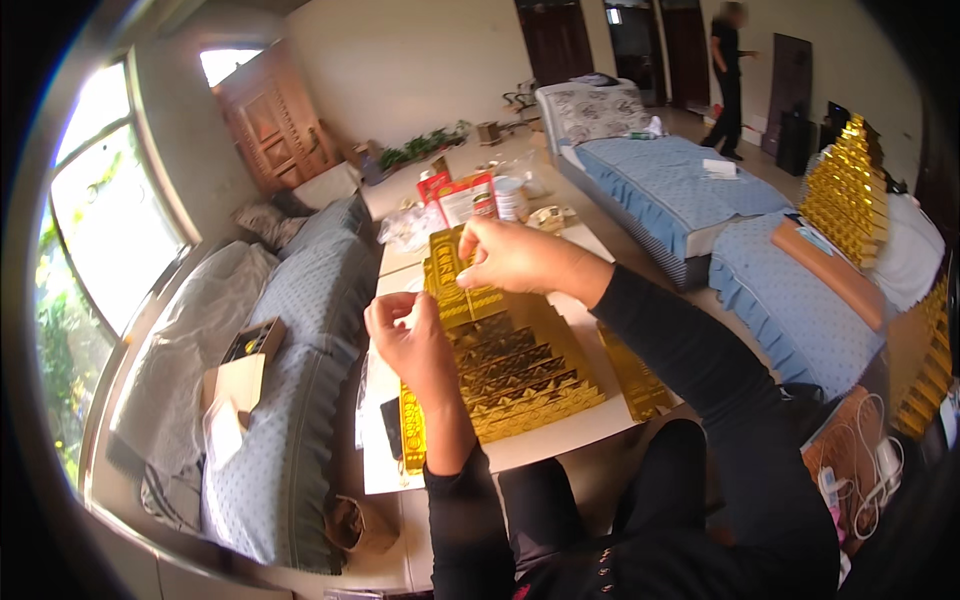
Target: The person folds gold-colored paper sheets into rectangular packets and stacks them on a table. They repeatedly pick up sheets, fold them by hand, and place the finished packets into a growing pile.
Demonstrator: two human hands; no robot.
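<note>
A stepped stack of gold embossed foil pieces point(525, 390) lies on the pale table before me. At its far end stands an upright gold panel point(446, 262) with raised characters. My left hand point(412, 334) is raised over the stack's left side, thumb and fingertips pinched together. Just right of the gold panel, my right hand point(510, 259) is held higher, its fingers curled and thumb near the forefinger. Whether anything thin sits between the fingertips of either hand is too small to tell. Beside my left forearm rests a narrow yellow-gold box point(412, 427).
Flat gold foil sheets point(634, 375) lie at the table's right edge. Behind the stack are red packages point(461, 199), a white tub point(511, 199) and plastic bags. Blue-covered sofas flank the table. A glittering gold tower point(847, 195) stands at right. A person point(726, 82) stands far back.
</note>
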